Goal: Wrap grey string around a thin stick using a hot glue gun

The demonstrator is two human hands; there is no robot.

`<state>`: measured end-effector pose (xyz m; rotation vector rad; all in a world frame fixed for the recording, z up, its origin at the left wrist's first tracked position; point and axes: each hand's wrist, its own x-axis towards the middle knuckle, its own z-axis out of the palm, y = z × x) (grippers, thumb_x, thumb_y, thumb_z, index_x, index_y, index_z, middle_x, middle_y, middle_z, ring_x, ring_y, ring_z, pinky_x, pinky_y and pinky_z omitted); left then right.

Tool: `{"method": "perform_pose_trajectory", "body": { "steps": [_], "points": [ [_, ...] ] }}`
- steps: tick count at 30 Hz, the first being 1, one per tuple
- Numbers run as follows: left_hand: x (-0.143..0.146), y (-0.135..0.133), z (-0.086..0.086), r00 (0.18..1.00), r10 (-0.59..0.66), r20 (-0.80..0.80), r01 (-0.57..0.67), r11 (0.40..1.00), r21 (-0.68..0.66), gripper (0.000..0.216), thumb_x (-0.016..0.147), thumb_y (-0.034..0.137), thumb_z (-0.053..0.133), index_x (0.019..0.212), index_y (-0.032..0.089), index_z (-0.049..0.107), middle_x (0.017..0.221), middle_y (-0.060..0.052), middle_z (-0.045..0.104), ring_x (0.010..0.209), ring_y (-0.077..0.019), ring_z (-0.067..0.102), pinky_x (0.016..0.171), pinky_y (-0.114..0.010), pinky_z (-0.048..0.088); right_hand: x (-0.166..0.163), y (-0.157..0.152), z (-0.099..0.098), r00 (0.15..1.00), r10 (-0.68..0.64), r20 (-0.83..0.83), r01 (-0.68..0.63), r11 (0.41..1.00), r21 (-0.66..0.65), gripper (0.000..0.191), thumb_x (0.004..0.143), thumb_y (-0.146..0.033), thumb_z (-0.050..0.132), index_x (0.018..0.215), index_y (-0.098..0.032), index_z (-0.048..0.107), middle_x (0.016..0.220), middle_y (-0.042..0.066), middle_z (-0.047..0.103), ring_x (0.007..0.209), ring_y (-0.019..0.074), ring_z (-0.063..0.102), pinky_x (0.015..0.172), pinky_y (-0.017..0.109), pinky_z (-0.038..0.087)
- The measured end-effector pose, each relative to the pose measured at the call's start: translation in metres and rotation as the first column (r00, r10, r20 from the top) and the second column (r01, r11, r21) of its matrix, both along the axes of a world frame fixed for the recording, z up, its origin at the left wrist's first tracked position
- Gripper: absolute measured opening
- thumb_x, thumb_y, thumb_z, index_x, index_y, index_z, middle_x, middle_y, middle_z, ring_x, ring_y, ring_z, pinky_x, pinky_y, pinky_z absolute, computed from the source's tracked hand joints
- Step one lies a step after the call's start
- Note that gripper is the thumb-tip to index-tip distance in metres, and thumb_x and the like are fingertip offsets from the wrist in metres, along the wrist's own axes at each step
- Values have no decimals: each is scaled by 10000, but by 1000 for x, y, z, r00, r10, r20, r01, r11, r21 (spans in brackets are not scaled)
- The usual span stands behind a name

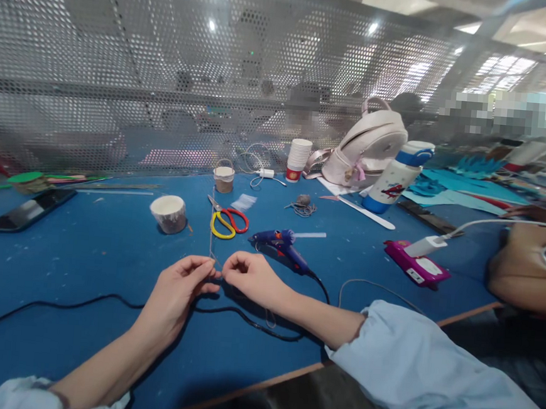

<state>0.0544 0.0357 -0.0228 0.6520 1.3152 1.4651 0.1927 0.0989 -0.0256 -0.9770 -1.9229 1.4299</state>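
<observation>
Both hands meet over the front middle of the blue table. My left hand point(176, 291) pinches a thin grey string point(212, 234) between thumb and fingers, and the string rises from there past the scissors. My right hand point(260, 280) is closed in a pinch beside the left fingertips, on the same string; a loose loop hangs below it. Just beyond the hands lie scissors point(227, 221) with one red and one yellow handle. A blue hot glue gun point(281, 246), with a clear glue stick point(311, 235) in its back, rests behind my right hand.
A wrapped cup point(168, 214), a smaller brown-wrapped cup point(224, 179), a string bundle point(302, 205) and stacked paper cups point(299, 160) stand behind. To the right are a backpack point(369, 146), a bottle point(398, 176), a purple power strip point(417, 264) and another person's arm point(528, 265). A phone point(31, 209) lies left.
</observation>
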Motion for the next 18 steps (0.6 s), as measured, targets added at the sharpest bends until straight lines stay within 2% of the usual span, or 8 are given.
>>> {"method": "perform_pose_trajectory", "body": {
  "steps": [3,7,10,14,18],
  "points": [
    [-1,1,-2,1000,23,-9,-23,1000,2,263,542,277,815,689,116,667,661,-18,653,602,-127,617,560,-224,537,2,-1,-1,998,8,-66,-8,1000,3,42,696,-174,554,692,-143,583,580,-44,508,528,65,418,497,191,321],
    [-1,0,-2,999,34,-32,-34,999,-15,268,516,259,824,669,112,660,648,-25,658,589,-133,618,546,-227,535,6,-4,1,968,43,-248,-47,999,-10,103,718,-253,583,717,-151,566,629,-33,520,548,69,422,526,205,342],
    [-1,0,-1,998,29,-47,-30,999,-25,263,522,256,821,665,109,657,641,-32,660,588,-134,617,545,-227,535,6,-4,1,954,48,-297,-51,999,-5,102,718,-253,590,709,-155,560,647,-25,531,559,75,424,535,213,349],
    [-1,0,-2,999,36,-27,-36,999,-12,242,551,253,810,674,117,653,652,-25,652,612,-140,626,541,-226,537,4,-2,-2,970,17,-244,-18,1000,0,53,712,-207,563,704,-155,560,626,-35,523,544,72,422,525,209,343],
    [-2,0,-1,999,30,40,-31,999,20,227,561,244,810,675,127,652,658,-19,650,660,-153,651,578,-223,547,2,1,-3,996,-18,-91,18,1000,-6,40,701,-170,526,694,-149,559,587,-46,505,524,67,417,502,196,327]
  ]
}}
